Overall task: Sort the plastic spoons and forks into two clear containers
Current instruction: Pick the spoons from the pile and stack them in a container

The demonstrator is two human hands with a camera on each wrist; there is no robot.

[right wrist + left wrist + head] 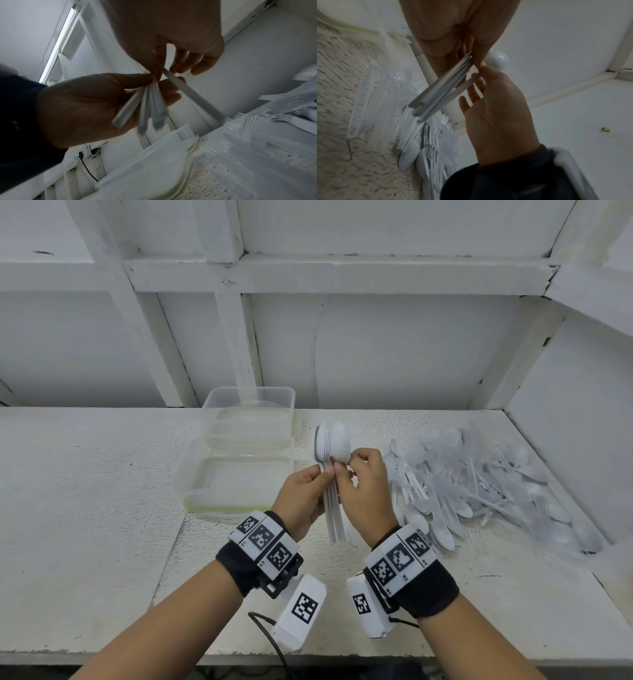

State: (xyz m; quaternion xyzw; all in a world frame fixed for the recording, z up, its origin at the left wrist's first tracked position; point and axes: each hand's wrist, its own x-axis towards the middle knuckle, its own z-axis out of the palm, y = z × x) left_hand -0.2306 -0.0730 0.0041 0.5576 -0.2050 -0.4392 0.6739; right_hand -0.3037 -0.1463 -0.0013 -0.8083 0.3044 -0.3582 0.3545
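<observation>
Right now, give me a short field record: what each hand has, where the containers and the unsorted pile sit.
left hand: grips a bundle of spoons, bowls up
right hand: pinches a single spoon beside the bundle
near container: left of the hands, no cutlery visible inside
far container: behind it, no cutlery visible inside
unsorted pile: right of the hands, spoons and forks mixed

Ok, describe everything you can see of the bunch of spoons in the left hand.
The bunch of spoons is white, slightly glossy plastic, several nested bowl to bowl with handles fanned slightly at the lower ends. It is held roughly upright above the table, bowls up and away from the person. The left hand pinches the necks just below the bowls. The right hand pinches one more spoon against the bunch. Exact count is unclear.
</observation>
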